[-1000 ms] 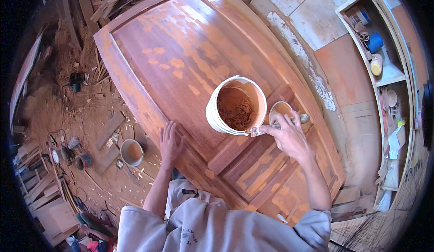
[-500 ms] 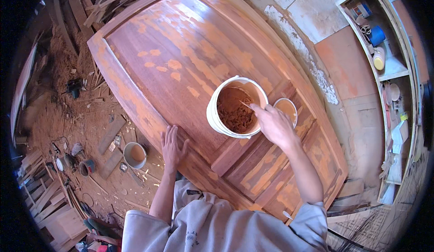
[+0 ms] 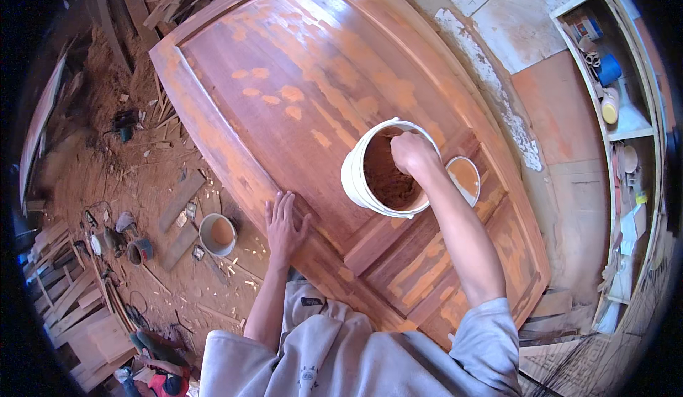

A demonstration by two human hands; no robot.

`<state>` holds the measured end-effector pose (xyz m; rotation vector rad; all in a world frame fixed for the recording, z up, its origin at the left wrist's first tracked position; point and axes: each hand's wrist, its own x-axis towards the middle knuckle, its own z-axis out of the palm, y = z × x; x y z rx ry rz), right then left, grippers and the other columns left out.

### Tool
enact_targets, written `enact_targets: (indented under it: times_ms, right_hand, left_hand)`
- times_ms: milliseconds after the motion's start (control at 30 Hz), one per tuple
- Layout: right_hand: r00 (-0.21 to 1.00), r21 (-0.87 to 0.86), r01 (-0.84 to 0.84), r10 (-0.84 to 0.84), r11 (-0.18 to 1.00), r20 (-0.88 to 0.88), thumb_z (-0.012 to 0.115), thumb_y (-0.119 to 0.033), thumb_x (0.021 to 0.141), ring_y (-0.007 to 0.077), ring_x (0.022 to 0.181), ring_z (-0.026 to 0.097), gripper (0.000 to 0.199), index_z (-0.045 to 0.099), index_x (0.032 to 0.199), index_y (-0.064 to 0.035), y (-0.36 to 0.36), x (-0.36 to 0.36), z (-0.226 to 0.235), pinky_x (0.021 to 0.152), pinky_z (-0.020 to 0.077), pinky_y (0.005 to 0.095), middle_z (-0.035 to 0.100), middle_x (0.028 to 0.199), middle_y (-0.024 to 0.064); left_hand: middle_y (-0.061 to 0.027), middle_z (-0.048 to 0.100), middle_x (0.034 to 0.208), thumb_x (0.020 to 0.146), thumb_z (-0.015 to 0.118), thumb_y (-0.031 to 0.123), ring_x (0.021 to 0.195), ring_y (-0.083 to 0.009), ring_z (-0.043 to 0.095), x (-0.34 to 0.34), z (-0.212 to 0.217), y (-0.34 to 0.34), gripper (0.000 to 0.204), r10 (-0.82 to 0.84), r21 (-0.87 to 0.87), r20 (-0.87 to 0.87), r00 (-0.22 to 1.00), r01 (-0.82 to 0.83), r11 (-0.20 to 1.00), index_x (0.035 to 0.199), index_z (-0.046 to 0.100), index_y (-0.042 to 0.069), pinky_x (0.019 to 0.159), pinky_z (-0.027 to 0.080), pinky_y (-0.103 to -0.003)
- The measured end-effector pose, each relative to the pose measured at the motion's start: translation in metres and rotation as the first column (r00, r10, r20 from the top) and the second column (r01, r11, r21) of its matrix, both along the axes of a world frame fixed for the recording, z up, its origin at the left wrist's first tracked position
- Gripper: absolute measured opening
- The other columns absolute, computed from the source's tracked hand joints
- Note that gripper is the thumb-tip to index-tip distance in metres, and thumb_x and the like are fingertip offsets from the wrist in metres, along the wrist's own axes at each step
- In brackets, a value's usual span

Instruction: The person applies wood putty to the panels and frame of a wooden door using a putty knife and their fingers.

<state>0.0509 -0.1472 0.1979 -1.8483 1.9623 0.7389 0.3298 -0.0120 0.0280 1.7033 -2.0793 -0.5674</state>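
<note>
A wooden door panel (image 3: 235, 123), reddish brown with orange filler patches, lies in front of me. On it stands a white bucket (image 3: 354, 178), tilted in view, with crumbly brown filler (image 3: 386, 181) inside. My right hand (image 3: 414, 156) reaches into the bucket's mouth, fingers closed. The thin, light-coloured tool it grips is hidden now; the earlier view shows it. My left hand (image 3: 286, 228) rests on the panel's near left frame, fingers stretched out and holding nothing. Beside the bucket, right of my wrist, lies a round lid (image 3: 465, 178) smeared with orange filler.
Left of the panel, sawdust and wood offcuts cover the floor, with a pail (image 3: 218, 234) and a smaller can (image 3: 139, 252). Another person (image 3: 168, 381) is at the lower left. A shelf unit (image 3: 626, 134) with containers stands at the right.
My right hand has moved deeper into the bucket, and the thin tool has gone out of sight. My left hand stays on the frame. The whole view has shifted slightly.
</note>
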Motion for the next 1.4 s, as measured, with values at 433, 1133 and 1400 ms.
enact_targets:
  times_ms: [433, 1133, 1400]
  right_hand:
    - [0.999, 0.148, 0.040, -0.036, 0.988, -0.030, 0.053, -0.003, 0.081, 0.0335, 0.105, 0.065, 0.025, 0.071, 0.097, 0.0029, -0.012, -0.013, 0.019, 0.089, 0.0531, 0.0436, 0.068, 0.110, 0.0213]
    - [0.963, -0.025, 0.026, -0.018, 0.999, 0.269, 0.052, -0.013, 0.087, 0.0335, 0.080, 0.069, 0.026, 0.072, 0.099, -0.0033, 0.023, -0.051, 0.043, 0.075, 0.0529, 0.0438, 0.068, 0.089, 0.0242]
    - [0.999, 0.035, -0.018, 0.019, 0.999, -0.031, 0.048, -0.009, 0.083, 0.0354, 0.088, 0.069, 0.026, 0.070, 0.083, 0.0057, -0.008, -0.021, -0.027, 0.077, 0.0551, 0.0432, 0.069, 0.092, 0.0235]
  left_hand:
    - [-0.0122, 0.050, 0.140, 0.086, 0.067, 0.033, 0.139, -0.0278, 0.036, 0.002, -0.002, 0.000, 0.062, 0.002, -0.029, -0.019, 1.000, -0.003, 1.000, 0.136, 0.046, 0.002, 0.119, 0.017, -0.048]
    - [-0.0124, 0.052, 0.138, 0.085, 0.068, 0.030, 0.138, -0.0306, 0.037, 0.002, -0.005, 0.002, 0.059, 0.021, -0.049, -0.033, 0.999, -0.023, 0.999, 0.134, 0.047, 0.003, 0.119, 0.018, -0.049]
    - [-0.0114, 0.051, 0.139, 0.086, 0.065, 0.030, 0.139, -0.0274, 0.037, -0.002, -0.006, 0.002, 0.057, 0.014, -0.047, -0.039, 0.999, -0.016, 0.999, 0.134, 0.048, 0.003, 0.119, 0.017, -0.048]
